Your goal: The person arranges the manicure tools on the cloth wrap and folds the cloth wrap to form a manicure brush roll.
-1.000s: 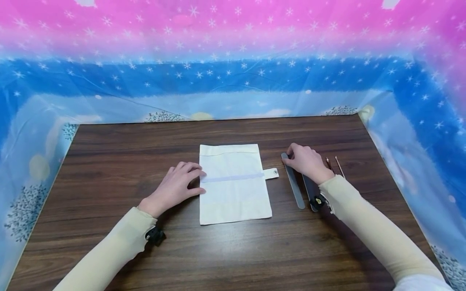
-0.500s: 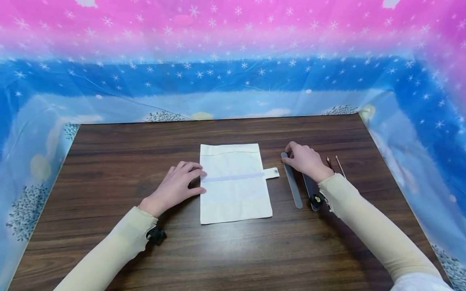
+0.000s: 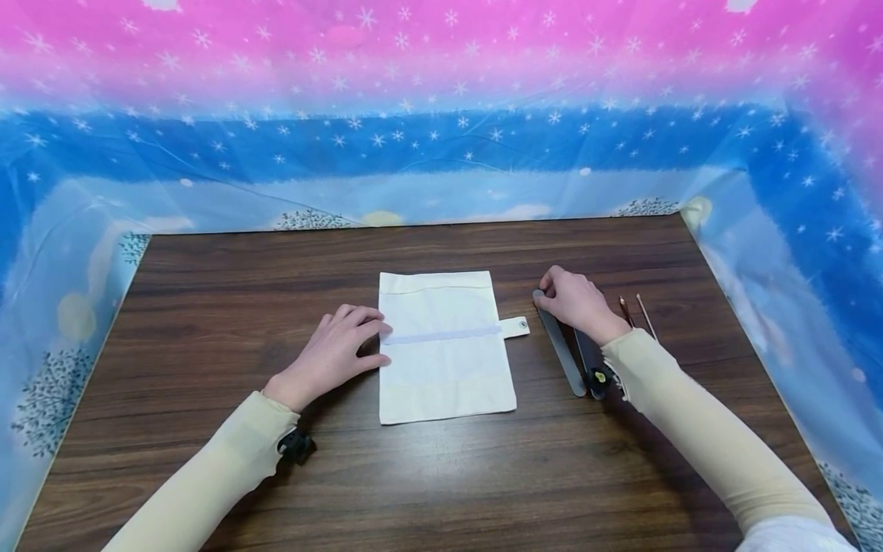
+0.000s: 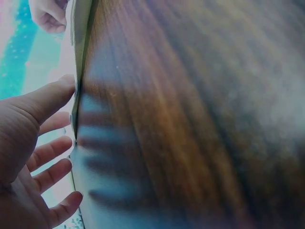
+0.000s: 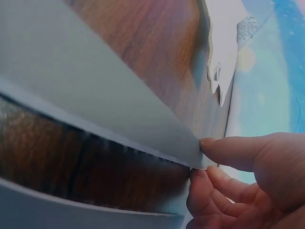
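A white cloth pouch (image 3: pixel 441 383) lies flat on the wooden table, with a pale band across its middle and a snap tab (image 3: pixel 514 327) at its right side. My left hand (image 3: pixel 334 349) touches the pouch's left edge, thumb and fingertips spread along it. To the right, my right hand (image 3: pixel 576 299) pinches the far end of a grey nail file (image 3: pixel 562 353) between thumb and fingers. In the right wrist view the file (image 5: pixel 119 105) is tilted, its tip at my thumb. A second grey file (image 3: pixel 588 353) lies alongside, partly hidden under my right hand and wrist.
Two thin copper-coloured tools, one (image 3: pixel 625 309) darker and one (image 3: pixel 645 314) slimmer, lie right of my right hand, partly covered by the sleeve. A patterned cloth (image 3: pixel 441 146) surrounds the table's back and sides.
The near end of the held nail file has swung to the right, closer to the second file. My right hand has shifted slightly away from me; my left hand stays at the pouch's edge.
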Demonstrator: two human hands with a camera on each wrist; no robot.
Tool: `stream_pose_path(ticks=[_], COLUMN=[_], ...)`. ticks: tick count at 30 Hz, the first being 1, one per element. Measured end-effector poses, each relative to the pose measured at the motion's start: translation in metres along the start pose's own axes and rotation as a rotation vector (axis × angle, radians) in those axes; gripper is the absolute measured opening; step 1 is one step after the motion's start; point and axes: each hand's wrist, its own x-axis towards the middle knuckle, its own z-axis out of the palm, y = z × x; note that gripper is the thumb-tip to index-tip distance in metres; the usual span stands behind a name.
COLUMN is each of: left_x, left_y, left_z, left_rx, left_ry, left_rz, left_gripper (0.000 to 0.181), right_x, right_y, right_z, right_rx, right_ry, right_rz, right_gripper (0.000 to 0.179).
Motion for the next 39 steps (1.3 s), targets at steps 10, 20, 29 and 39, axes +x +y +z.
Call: stream_pose_path(ticks=[10,20,29,39], left_x=[0.001,0.002,0.004,0.006], left_y=[0.006,0.005,0.004,0.004], left_z=[0.001,0.002,0.003,0.004], left_rx=[0.017,-0.005,-0.004,-0.011], left_ry=[0.027,0.045,0.048,0.054], left_rz=[0.006,0.004,0.003,-0.001], left_gripper=[0.034,0.029,0.029,0.027], right_x=[0.002,-0.003,-0.005,-0.009], right_y=[0.006,0.005,0.006,-0.001], right_z=[-0.001,-0.010,-0.020,-0.038], right_rx=[0.112,0.250,0.318,0.350], right_ry=[-0.044,-0.058,-0.068,-0.050], right_rz=[-0.003,0.004,-0.015,-0.049], right_gripper=[0.027,0.023,0.022,0.018])
